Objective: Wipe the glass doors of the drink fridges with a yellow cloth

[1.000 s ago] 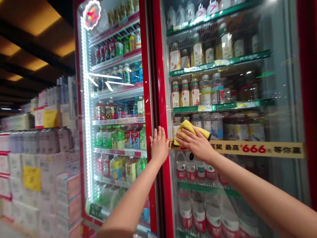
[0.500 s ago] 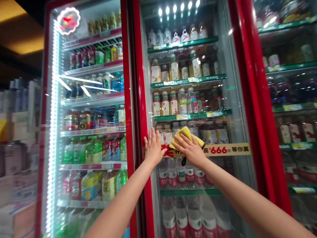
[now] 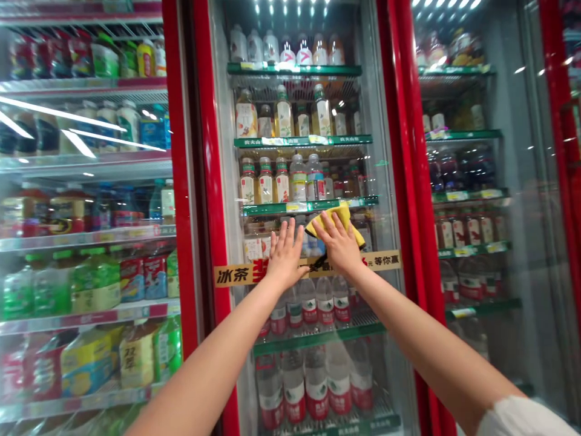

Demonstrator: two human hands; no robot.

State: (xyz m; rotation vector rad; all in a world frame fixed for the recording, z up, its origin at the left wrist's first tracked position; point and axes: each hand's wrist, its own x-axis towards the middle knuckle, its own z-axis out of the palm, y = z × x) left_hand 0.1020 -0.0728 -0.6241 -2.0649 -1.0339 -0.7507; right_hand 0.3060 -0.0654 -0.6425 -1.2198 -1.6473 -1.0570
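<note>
Quietly, a person in a white sleeve [image 3: 521,418] stood facing a row of red-framed drink coolers, both arms stretched toward the middle glass door [image 3: 385,206]. The right grip [image 3: 340,245], a bare hand with its fingers splayed rather than curled, lay flat over a yellow cloth [image 3: 344,211], which appeared to be sandwiched between hand and glass. The cloth showed above the fingertips and out past the hand's outer edge, its dark-edged corners reaching to both sides; its longer spread ran roughly from side to side, across the line of the fingers, while a folded peak pointed up toward a green shelf edge [image 3: 272,209] behind the glass.

The right grip was plainly the nearer, already touching the cloth. The left grip [image 3: 284,259] was open and held nothing, its palm toward the door just left of the cloth, with a gap between the two. Its thumb pointed toward the other hand, and its heel overlapped a tan lettered strip [image 3: 233,275] that crossed the door; the cloth sat just above that strip. Whether the left palm pressed on the glass could not be told. Water bottles [image 3: 294,396] lined the lower shelves inside.
</note>
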